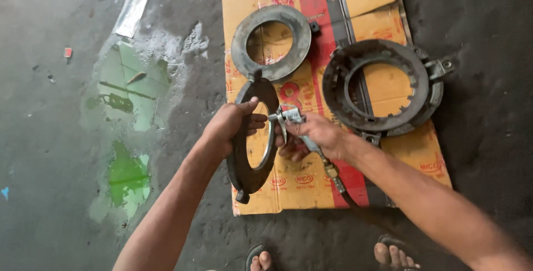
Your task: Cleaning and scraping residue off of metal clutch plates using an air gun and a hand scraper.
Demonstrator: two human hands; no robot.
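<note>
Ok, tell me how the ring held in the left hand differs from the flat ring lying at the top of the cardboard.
The held ring stands on edge, tilted, in the left hand; the flat ring lies on the cardboard, touched by no hand. The held ring looks darker, almost black; the flat ring is greyer and dusty. The air gun in the right hand points at the held ring, not the flat one. Both are round metal rings with a wide central hole.
</note>
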